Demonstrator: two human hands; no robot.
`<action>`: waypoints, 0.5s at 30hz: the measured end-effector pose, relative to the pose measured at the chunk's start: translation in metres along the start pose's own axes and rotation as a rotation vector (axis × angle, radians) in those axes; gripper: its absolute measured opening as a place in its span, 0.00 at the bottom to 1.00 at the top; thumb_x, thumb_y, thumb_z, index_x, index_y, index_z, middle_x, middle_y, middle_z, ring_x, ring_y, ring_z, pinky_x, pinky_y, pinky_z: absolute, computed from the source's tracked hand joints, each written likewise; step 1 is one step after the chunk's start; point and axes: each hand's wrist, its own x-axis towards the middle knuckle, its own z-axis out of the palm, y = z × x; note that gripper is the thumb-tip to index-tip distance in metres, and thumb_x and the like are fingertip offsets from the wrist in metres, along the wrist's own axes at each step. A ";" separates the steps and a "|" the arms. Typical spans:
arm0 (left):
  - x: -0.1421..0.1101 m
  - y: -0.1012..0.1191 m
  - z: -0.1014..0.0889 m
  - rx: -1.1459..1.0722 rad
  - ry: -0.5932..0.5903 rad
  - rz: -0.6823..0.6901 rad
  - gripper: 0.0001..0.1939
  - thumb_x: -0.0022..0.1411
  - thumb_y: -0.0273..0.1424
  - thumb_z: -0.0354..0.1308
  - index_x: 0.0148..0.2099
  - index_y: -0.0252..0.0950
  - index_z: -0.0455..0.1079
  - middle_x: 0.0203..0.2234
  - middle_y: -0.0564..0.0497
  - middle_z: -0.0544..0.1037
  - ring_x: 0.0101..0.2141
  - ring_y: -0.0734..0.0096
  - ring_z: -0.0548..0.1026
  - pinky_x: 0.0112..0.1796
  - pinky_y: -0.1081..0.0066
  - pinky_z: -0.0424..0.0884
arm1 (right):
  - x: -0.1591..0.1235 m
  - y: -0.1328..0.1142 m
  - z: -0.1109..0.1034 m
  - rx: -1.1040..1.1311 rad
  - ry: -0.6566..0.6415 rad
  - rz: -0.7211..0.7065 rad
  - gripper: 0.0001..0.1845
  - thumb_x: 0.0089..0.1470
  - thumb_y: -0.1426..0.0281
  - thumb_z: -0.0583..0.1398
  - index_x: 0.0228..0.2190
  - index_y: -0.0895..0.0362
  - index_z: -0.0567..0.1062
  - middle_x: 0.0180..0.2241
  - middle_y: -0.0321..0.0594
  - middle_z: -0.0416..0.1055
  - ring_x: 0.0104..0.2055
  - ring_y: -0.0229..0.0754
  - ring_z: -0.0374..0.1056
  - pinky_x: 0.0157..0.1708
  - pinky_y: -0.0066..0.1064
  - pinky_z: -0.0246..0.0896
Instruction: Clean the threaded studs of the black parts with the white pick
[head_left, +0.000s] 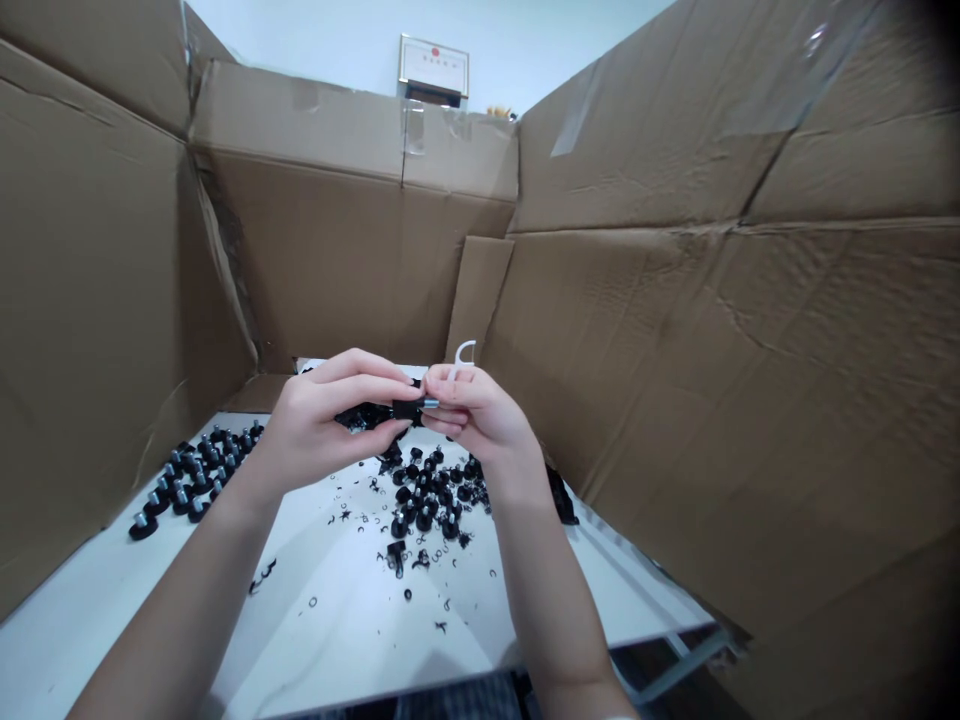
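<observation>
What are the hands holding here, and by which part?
The left hand pinches a small black part by its body, metal stud outward; the right hand grips a white floss pick by its handle.

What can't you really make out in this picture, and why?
All from the head view:
- Lower end of the white plastic pick: hidden by the right hand.
- Left end of the small black part: hidden by the left hand.
- Wording on the wall plaque: too small to read.
- Yellowish object: mostly hidden behind the cardboard's top edge.
- The person's clothing: cut off by the bottom edge.
</observation>
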 end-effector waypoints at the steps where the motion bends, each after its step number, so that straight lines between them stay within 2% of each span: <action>1: 0.000 -0.002 0.000 -0.019 0.004 -0.020 0.15 0.55 0.21 0.64 0.44 0.41 0.76 0.39 0.50 0.78 0.38 0.72 0.78 0.37 0.74 0.78 | 0.001 0.002 -0.001 0.013 -0.007 0.000 0.11 0.42 0.67 0.69 0.21 0.60 0.74 0.12 0.22 0.51 0.15 0.23 0.39 0.15 0.21 0.35; 7: -0.001 -0.008 0.001 -0.154 0.030 -0.088 0.16 0.54 0.20 0.64 0.45 0.41 0.76 0.38 0.50 0.77 0.37 0.74 0.77 0.35 0.78 0.78 | 0.008 0.010 -0.006 0.150 -0.095 0.047 0.10 0.44 0.68 0.68 0.22 0.60 0.73 0.13 0.22 0.48 0.16 0.24 0.36 0.15 0.19 0.39; 10: -0.002 -0.009 0.005 -0.216 0.082 -0.149 0.17 0.55 0.19 0.64 0.45 0.41 0.76 0.39 0.51 0.76 0.38 0.75 0.77 0.36 0.78 0.78 | 0.010 0.013 -0.004 0.200 -0.097 0.027 0.09 0.43 0.70 0.67 0.22 0.59 0.72 0.13 0.21 0.45 0.17 0.25 0.35 0.15 0.18 0.40; 15: -0.003 -0.011 0.021 -0.424 0.256 -0.405 0.11 0.55 0.24 0.65 0.42 0.40 0.77 0.37 0.52 0.76 0.35 0.74 0.78 0.40 0.73 0.78 | 0.010 0.015 0.005 0.245 -0.022 -0.062 0.11 0.48 0.71 0.65 0.21 0.58 0.67 0.16 0.22 0.44 0.18 0.26 0.33 0.16 0.18 0.40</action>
